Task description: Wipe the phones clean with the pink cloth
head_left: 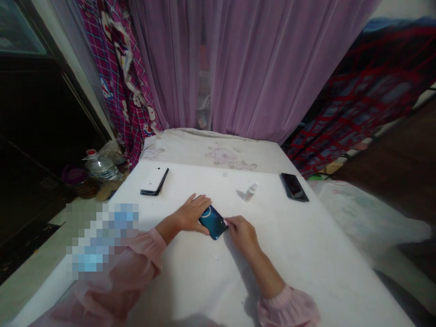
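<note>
A dark blue smartphone (213, 223) lies back side up on the white table, with a pale ring mark on its back. My left hand (193, 213) grips its left end, fingers over the far edge and thumb along the near edge. At the phone's right end, by the camera corner, my right hand (242, 231) is closed in a pinch. Something small and pale pink shows at those fingertips, too small to name. Beyond my right hand stands a small white spray bottle (251, 192).
At the left, a white phone (154, 179) lies on top of a dark one. More dark phones (294, 187) lie stacked at the right. The white table (190, 281) ends at a floral cloth (225, 152) before purple curtains. A water jug (102, 164) stands off the left side.
</note>
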`<state>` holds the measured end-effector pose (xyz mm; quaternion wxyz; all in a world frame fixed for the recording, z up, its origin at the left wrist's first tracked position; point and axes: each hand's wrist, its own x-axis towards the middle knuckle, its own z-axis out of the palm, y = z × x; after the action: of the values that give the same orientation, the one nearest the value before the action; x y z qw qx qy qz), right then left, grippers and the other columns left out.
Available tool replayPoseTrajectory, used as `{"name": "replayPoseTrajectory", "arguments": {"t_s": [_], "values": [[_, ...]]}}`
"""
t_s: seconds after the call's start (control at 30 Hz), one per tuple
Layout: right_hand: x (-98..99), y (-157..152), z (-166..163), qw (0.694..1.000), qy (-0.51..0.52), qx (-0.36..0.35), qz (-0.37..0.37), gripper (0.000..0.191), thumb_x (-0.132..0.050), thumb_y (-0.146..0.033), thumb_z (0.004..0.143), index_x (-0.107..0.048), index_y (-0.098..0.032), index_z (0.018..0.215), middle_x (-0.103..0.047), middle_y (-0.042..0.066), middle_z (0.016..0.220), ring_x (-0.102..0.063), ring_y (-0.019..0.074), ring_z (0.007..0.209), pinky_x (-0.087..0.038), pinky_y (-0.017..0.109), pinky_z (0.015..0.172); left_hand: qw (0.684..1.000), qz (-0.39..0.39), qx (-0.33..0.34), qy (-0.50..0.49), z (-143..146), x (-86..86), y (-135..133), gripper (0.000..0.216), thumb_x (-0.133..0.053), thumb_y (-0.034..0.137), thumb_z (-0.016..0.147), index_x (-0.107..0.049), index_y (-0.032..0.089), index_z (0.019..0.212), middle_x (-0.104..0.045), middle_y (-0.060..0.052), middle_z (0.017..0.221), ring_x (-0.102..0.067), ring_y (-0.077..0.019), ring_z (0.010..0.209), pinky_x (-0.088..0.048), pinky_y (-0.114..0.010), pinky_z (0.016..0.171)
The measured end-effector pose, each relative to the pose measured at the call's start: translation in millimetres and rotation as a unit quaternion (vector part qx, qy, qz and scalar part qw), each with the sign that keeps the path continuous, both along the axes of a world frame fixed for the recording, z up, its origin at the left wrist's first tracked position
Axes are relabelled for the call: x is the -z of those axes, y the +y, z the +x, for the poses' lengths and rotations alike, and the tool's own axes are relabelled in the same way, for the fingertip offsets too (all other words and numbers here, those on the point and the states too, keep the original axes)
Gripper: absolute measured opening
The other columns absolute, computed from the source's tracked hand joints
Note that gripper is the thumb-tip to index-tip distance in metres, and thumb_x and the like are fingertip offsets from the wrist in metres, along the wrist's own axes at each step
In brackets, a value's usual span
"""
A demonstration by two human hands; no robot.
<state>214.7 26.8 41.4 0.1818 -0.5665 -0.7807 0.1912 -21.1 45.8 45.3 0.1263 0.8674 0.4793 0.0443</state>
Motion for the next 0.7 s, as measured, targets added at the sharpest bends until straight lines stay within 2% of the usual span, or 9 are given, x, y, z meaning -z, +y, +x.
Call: {"name": "replayPoseTrajectory", "arguments": {"t_s": [0.07, 0.13, 0.2, 0.27, 0.37, 0.53, 0.7], "values": [[2.6, -6, 13, 0.999, 0.037, 0.008, -0.019, 0.031, -0.05, -0.017, 0.087, -0.077, -0.024, 0.099, -0.075, 0.004, 0.098, -0.069, 0.0186, 0.093, -0.05, 0.026, 0.084, 0.999, 0.011, -0.037, 0.003, 6, -1.7, -10, 0.103, -0.069, 0.074, 0.065, -0.039, 0.015, 0.144, -0.042, -0.019, 0.15, -0.032, -0.0365, 0.142, -0.011, -0.054, 0.118], [7.9, -6, 22, 0.995, 0.087, 0.032, -0.027, 0.031, -0.049, -0.018, 0.084, -0.078, -0.024, 0.097, -0.076, 0.004, 0.099, -0.07, 0.0191, 0.092, -0.051, 0.028, 0.084, 0.994, 0.039, -0.103, 0.007, 15, -4.1, -23, 0.097, -0.072, 0.071, 0.064, -0.046, 0.015, 0.139, -0.05, -0.019, 0.144, -0.039, -0.0374, 0.136, -0.014, -0.055, 0.117], [13.0, -2, 25, 0.987, 0.142, 0.078, -0.024, 0.03, -0.05, -0.023, 0.084, -0.077, -0.022, 0.097, -0.076, 0.005, 0.1, -0.07, 0.0201, 0.091, -0.052, 0.03, 0.083, 0.977, 0.086, -0.193, 0.017, 24, -6.2, -38, 0.086, -0.072, 0.068, 0.066, -0.053, 0.013, 0.13, -0.057, -0.02, 0.132, -0.048, -0.0378, 0.126, -0.022, -0.056, 0.113], [15.1, 6, 21, 0.976, 0.183, 0.117, -0.019, 0.03, -0.052, -0.029, 0.084, -0.077, -0.021, 0.098, -0.076, 0.006, 0.1, -0.07, 0.0207, 0.091, -0.053, 0.031, 0.083, 0.963, 0.111, -0.244, 0.027, 31, -7.1, -54, 0.078, -0.071, 0.063, 0.07, -0.056, 0.011, 0.126, -0.06, -0.02, 0.124, -0.053, -0.0378, 0.117, -0.03, -0.055, 0.108], [10.2, 17, 5, 0.975, 0.183, 0.125, -0.021, 0.027, -0.054, -0.029, 0.084, -0.077, -0.021, 0.096, -0.076, 0.006, 0.099, -0.07, 0.0203, 0.091, -0.052, 0.03, 0.084, 0.96, 0.111, -0.258, 0.004, 33, -5.5, -73, 0.074, -0.072, 0.055, 0.073, -0.054, 0.011, 0.129, -0.06, -0.018, 0.121, -0.055, -0.0361, 0.111, -0.04, -0.051, 0.1], [-3.2, 25, -25, 0.994, 0.063, 0.089, 0.0, 0.023, -0.056, -0.027, 0.088, -0.078, -0.025, 0.094, -0.076, 0.005, 0.095, -0.069, 0.0195, 0.088, -0.05, 0.028, 0.078, 0.958, 0.133, -0.249, -0.057, 28, 9.4, -82, 0.06, -0.068, 0.043, 0.077, -0.054, 0.015, 0.128, -0.06, -0.015, 0.118, -0.057, -0.0334, 0.11, -0.044, -0.049, 0.098], [-5.7, 18, -27, 0.998, 0.009, 0.062, 0.005, 0.024, -0.055, -0.023, 0.09, -0.078, -0.026, 0.098, -0.076, 0.004, 0.097, -0.069, 0.0181, 0.089, -0.049, 0.026, 0.079, 0.956, 0.178, -0.217, -0.082, 26, 28.8, -80, 0.06, -0.062, 0.047, 0.082, -0.048, 0.014, 0.13, -0.05, -0.019, 0.141, -0.045, -0.0374, 0.133, -0.036, -0.055, 0.109]]}}
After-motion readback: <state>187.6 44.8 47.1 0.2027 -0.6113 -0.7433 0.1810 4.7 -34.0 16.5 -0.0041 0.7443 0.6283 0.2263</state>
